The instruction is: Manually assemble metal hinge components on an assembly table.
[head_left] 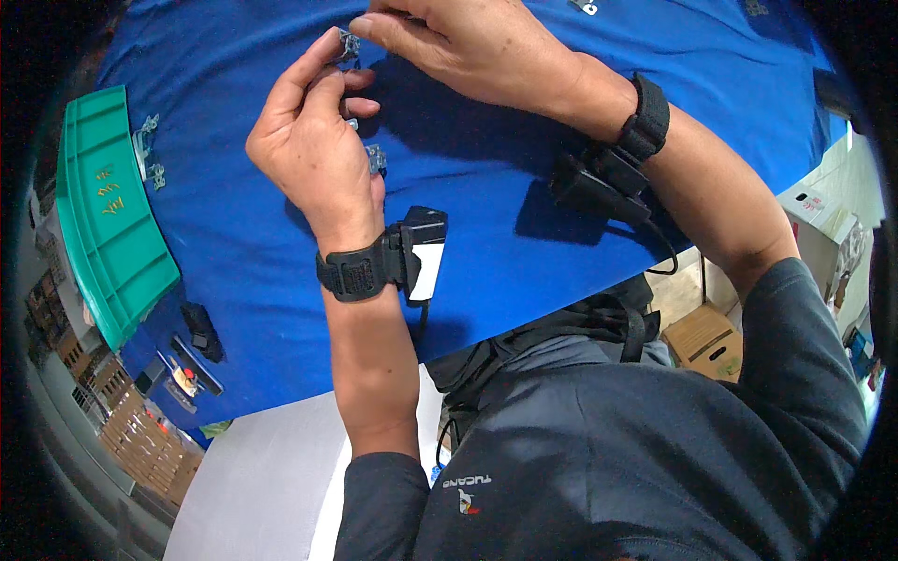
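Small metal part (350, 45) lay at eleven o'clock, in the left hand (318, 140). We saw that hand with its back toward us, closed on the part: one long finger reached to it, the others were curled. The right hand (458, 47) came in at twelve, its thumb tip against the same part — we could not tell whether it pinched, since the upper edge cut off the other fingers.

Beside the left thumb we noted a second metal piece (376, 159); held or lying on the blue cloth (468, 178), we could not tell. Both wrists wore black straps, the left one (355, 274) bearing a black-and-white device (426, 254), the right one (650, 117) a black device (599, 185) with a cable.

Between nine and ten we logged a green tray (140, 248), with more metal pieces (154, 175) just beside its right edge. Another metal item (586, 7) sat at one o'clock, partly cut off. Between eight and nine: a black object (201, 332) on the cloth. Between three and four, beyond the cloth, we found a cardboard box (703, 341).
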A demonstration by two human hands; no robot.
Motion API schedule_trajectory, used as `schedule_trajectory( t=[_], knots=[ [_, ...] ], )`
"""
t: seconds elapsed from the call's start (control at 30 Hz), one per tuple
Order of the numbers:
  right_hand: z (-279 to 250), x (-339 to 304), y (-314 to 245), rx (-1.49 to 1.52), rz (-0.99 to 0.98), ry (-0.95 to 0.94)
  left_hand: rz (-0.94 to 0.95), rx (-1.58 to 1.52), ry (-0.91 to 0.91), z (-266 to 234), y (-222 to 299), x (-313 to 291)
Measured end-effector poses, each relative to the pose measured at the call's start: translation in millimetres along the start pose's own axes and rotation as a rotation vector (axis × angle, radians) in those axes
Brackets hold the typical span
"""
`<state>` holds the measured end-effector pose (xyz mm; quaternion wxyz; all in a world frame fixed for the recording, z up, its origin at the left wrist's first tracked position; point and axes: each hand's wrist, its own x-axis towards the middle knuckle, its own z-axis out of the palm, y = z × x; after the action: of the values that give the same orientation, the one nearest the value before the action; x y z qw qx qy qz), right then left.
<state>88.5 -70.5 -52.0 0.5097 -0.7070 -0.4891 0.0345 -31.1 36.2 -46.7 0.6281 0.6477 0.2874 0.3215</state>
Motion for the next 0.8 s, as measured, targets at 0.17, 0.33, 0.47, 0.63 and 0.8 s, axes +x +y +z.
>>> schedule_trajectory(
  t=[0.17, 0.33, 0.47, 0.63, 0.8],
  knots=[
    [3, -1, 1, 0.132, -0.054, 0.073, -0.001, 0.0, 0.008, 0, 0, 0],
    [1, -1, -2, 0.118, -0.03, 0.076, -0.002, -0.004, -0.001, 0, 0, 0],
    [2, -1, 2, 0.105, -0.081, 0.065, -0.012, 0.015, -0.003, 0, 2, 0],
    [6, 0, 1, 0.191, -0.024, 0.061, -0.002, -0.026, -0.006, 0, -1, 1],
    [0, 2, -2, 0.1, 0.013, 0.042, 0.01, -0.011, -0.016, -1, -2, 2]
  ],
)
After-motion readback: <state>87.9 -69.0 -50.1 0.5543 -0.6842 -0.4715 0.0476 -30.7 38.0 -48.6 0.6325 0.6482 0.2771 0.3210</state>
